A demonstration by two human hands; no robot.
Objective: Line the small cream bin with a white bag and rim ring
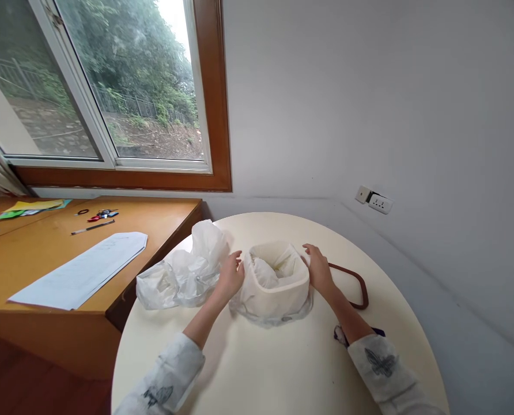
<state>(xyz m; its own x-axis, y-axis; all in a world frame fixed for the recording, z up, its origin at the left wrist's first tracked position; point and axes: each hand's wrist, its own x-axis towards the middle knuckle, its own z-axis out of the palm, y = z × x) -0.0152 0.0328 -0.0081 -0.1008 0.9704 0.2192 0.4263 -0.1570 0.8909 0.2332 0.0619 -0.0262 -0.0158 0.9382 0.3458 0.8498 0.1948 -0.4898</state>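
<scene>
A white, rounded-square bin [280,298] stands on the table, lined with a thin whitish plastic bag [268,271] folded over its rim and hanging loosely round its base. My left hand [231,275] is at the bin's left side, fingers apart and slightly curled, holding nothing. On the right side, my right hand [320,270] hovers close to the rim with its fingers loosely spread; I cannot tell whether it touches the bag. Crumpled clear plastic bags [192,271] lie left of my left hand. Partly behind my right hand lies a brown rounded frame [361,288].
A round cream table [261,369] holds all this. Under my right forearm sits a small dark item [340,335], partly hidden. To the left, a wooden desk [170,216] carries white paper [84,268], a pen [93,227] and red-handled scissors [96,218]. A wall socket [380,203] is at right.
</scene>
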